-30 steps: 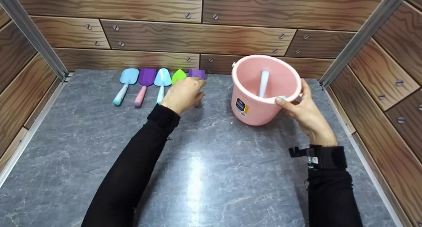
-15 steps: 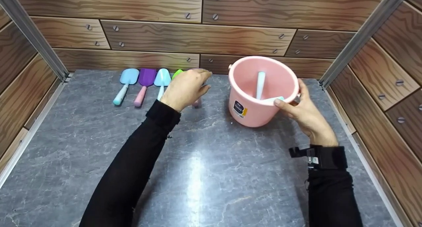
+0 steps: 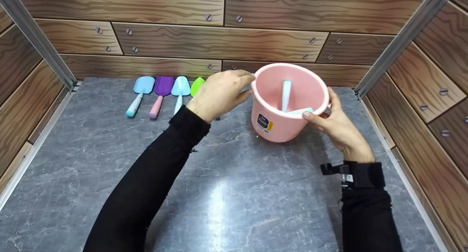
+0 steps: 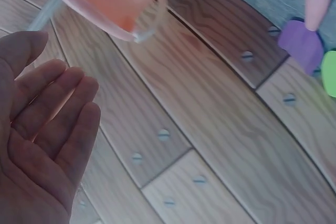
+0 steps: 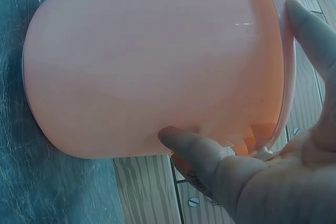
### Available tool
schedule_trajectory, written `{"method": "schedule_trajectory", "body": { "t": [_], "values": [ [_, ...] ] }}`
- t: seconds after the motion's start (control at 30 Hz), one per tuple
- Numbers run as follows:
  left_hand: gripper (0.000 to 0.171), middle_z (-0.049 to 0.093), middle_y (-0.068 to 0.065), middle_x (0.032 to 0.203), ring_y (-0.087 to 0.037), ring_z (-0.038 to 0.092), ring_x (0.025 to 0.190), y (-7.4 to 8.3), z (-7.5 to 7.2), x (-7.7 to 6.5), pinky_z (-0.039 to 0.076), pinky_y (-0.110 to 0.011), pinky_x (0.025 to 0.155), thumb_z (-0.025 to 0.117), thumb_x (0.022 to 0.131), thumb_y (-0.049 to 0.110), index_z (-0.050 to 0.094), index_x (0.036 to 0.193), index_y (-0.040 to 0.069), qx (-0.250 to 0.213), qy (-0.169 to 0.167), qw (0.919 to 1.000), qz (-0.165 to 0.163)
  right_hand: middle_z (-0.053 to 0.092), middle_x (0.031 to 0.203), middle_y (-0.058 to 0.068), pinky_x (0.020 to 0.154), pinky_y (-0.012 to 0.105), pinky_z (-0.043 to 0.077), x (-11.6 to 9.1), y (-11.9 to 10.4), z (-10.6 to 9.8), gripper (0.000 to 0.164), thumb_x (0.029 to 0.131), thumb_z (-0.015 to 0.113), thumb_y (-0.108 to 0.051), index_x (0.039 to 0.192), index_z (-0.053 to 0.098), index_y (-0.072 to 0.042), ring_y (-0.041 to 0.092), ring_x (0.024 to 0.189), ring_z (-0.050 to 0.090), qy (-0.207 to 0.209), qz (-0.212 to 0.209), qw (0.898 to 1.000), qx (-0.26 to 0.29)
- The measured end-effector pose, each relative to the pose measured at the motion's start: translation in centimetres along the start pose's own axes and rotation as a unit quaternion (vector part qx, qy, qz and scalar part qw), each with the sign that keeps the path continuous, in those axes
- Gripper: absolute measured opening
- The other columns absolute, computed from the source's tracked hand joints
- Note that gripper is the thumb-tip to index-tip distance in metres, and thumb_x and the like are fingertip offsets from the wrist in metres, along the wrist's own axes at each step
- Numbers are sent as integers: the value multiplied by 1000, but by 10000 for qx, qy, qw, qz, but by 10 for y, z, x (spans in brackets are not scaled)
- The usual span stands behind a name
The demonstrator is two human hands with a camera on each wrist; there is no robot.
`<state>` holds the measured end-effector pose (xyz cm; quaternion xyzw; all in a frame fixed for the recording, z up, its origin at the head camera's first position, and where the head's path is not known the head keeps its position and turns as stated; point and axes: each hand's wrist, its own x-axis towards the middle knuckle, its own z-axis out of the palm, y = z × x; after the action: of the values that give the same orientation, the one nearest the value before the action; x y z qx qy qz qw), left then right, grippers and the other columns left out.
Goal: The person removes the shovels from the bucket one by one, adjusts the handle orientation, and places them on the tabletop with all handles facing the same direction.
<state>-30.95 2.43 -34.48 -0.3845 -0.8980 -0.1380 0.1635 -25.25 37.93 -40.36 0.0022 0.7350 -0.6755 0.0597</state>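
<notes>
A pink bucket [image 3: 272, 126] stands at the back right, tipped slightly toward me. My right hand [image 3: 340, 126] grips its right side, thumb over the rim and fingers against the outer wall [image 5: 147, 66]. Inside the bucket show a pale blue handle [image 3: 286, 95] and a second light blue handle [image 3: 301, 111]. My left hand [image 3: 223, 91] hovers at the bucket's left rim; the left wrist view shows its palm [image 4: 42, 150] bare and fingers loosely bent. Below and behind that hand lies a purple toy shovel [image 4: 302, 45] with a pink handle, mostly hidden in the head view.
Left of my left hand, toy shovels lie in a row along the back wall: a light blue one [image 3: 144, 84], a purple one [image 3: 163, 85] with a pink handle, a light blue pointed one [image 3: 181, 86] and a green one [image 3: 197, 86]. Wood-patterned walls [image 3: 219, 40] enclose the grey tabletop [image 3: 256, 208].
My left hand has moved right, from above the purple shovel at the row's end to the bucket's rim. The bucket has shifted slightly left and toward me, with my right hand still on it.
</notes>
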Motion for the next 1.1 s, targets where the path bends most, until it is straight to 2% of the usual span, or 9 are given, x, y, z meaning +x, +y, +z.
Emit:
{"method": "schedule_trajectory", "body": {
  "t": [0.23,0.53,0.67,0.77,0.87,1.1],
  "values": [
    [29,84,-8,139,-30,83,127,17,-2,12,70,-48,110,75,117,23,80,142,9,176,-191,9992,319,8,183,17,109,18,65,-2,1,3,126,106,81,-8,188,-12,-25,22,142,58,-136,-17,9999,41],
    [32,83,-8,146,-32,82,133,23,-2,29,70,-50,111,74,117,22,80,146,10,244,-737,9965,319,7,186,17,111,21,66,-3,0,6,127,105,82,-7,188,-12,-23,22,142,61,-405,-106,9991,41],
    [28,85,-9,138,-32,84,124,24,-3,34,71,-52,105,75,116,20,81,141,11,385,-983,9935,414,4,191,18,112,22,65,-4,0,8,126,105,82,-6,188,-11,-23,24,146,58,-520,-127,9986,19],
    [24,85,-10,130,-32,84,116,25,-6,38,72,-51,99,75,115,20,82,137,11,607,-1166,9898,541,3,193,19,114,23,65,-5,-1,9,127,105,83,-6,189,-11,-23,29,152,53,-572,-139,9983,20],
    [25,85,-10,131,-31,84,115,25,-10,42,73,-49,97,75,115,20,82,138,12,827,-1342,9852,673,4,194,21,113,23,65,-5,-1,10,127,104,84,-6,189,-10,-23,32,156,49,-615,-156,9980,-57],
    [24,86,-9,133,-36,84,114,27,-20,56,73,-54,95,76,111,16,83,134,13,1406,-1815,9675,1058,12,192,22,112,23,65,-6,0,12,123,105,82,-7,189,-6,-22,29,152,53,-813,-207,9961,-260]
  ]
}}
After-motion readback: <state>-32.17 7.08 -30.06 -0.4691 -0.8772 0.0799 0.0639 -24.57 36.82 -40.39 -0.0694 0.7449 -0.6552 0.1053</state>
